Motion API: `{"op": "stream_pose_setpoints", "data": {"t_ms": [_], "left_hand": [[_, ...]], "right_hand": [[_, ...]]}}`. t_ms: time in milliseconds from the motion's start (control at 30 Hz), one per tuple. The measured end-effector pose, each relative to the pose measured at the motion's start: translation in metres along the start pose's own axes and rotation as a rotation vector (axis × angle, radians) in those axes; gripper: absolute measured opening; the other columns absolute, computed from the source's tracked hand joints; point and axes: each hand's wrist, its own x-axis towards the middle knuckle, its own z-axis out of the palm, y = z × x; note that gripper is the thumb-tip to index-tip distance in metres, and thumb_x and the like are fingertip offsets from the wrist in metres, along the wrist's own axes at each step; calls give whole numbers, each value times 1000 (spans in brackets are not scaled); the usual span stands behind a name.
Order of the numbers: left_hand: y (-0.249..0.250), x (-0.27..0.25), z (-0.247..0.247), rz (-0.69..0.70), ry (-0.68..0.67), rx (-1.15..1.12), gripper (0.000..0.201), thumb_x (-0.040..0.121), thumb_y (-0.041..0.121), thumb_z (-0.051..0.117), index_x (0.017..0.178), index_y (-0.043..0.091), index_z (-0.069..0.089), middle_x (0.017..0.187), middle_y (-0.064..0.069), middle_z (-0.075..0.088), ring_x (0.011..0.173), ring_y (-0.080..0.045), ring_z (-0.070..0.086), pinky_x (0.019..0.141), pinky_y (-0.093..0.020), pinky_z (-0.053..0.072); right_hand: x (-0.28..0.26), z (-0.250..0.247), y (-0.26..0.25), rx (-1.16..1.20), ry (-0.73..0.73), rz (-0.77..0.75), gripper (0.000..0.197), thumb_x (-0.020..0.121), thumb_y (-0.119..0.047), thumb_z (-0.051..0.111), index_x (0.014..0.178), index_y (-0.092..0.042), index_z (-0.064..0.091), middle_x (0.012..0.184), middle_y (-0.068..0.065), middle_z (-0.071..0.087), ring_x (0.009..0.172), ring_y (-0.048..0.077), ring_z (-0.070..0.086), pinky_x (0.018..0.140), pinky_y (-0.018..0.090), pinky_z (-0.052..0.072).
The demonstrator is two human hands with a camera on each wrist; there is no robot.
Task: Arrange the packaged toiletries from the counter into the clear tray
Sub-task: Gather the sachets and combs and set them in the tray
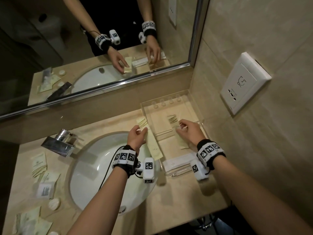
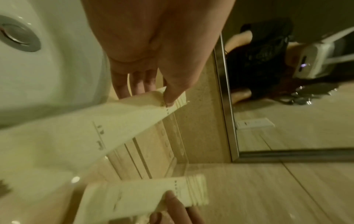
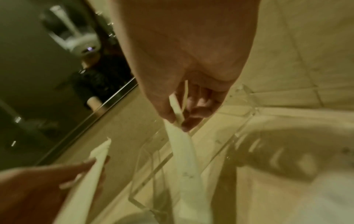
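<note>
- The worktop (image 1: 177,192) fills the lower frame; more sachets (image 1: 40,165) wait at lower left, so the task seems unfinished.
- The clear tray (image 1: 194,100) sits right of centre, in the wall corner.
- The left hand (image 1: 136,138) pinches a long packet (image 1: 153,145) at the tray's left edge, probably to lay it inside.
- The right hand (image 1: 189,131), fingers curled, pinches a second packet (image 1: 182,141) over the tray.

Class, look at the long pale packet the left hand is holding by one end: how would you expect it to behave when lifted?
The long pale packet probably flexes: pinched at one end by the left hand, it hangs bowed. It seems light, since thumb and fingertips alone carry it. Flat and thin, it is unlikely to roll once laid in the clear tray.
</note>
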Motion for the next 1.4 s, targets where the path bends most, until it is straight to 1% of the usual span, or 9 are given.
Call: {"op": "stream_pose_setpoints", "data": {"t_ms": [267,367,533,633,800,1000,1133,1233,1400], "left_hand": [[13,-6,37,244,-90,451,31,91,13,61,121,7,55,104,-11,61,89,-22,56,88,-36,50],[14,-5,50,311,-171,586,31,91,4,56,121,7,58,109,-11,67,96,-25,63,83,-28,49],[9,4,64,287,-162,602,20,87,1,62,105,10,60,89,-4,62,86,-19,58,76,-27,48],[5,8,72,283,-179,559,17,83,4,69,98,9,63,73,5,59,76,-15,57,61,-12,44],[8,4,88,288,-296,493,19,79,3,72,97,7,69,73,3,61,70,-12,55,65,-17,46],[2,0,72,449,-184,602,19,84,-6,59,94,10,65,86,-3,65,77,-14,59,72,-19,50],[-14,-6,61,556,-310,869,19,81,-2,61,94,12,65,98,-5,61,78,-16,55,76,-26,48],[-25,-7,62,530,-329,875,20,81,1,64,97,13,66,101,-3,59,86,-17,56,81,-24,46],[-36,-9,64,538,-319,897,23,80,3,64,98,16,63,98,1,55,88,-15,53,84,-26,46]], "right_hand": [[15,51,80,259,-103,729,75,42,-46,92,93,-3,60,114,11,67,100,25,66,92,35,54],[7,43,43,266,-78,707,60,90,-60,54,113,-5,62,123,18,64,115,32,61,99,33,48],[2,33,34,452,7,686,33,91,-17,65,111,10,62,86,13,71,78,27,71,81,42,61],[-9,16,24,544,105,620,35,101,-30,50,99,2,64,78,10,69,65,26,67,78,47,60],[-9,15,28,664,29,430,45,94,-47,58,117,-8,59,85,10,76,67,21,69,59,32,53],[-4,13,48,481,220,639,65,87,-19,72,140,3,44,120,17,67,97,23,68,100,33,49],[-2,13,50,254,172,686,71,81,-24,79,138,3,48,136,16,57,125,28,56,106,29,42],[1,23,48,242,232,626,50,86,-16,70,130,-1,53,103,12,68,88,23,69,91,33,54],[-3,31,47,12,219,563,52,87,-21,71,131,-6,47,136,17,37,114,37,56,101,40,48]]}}
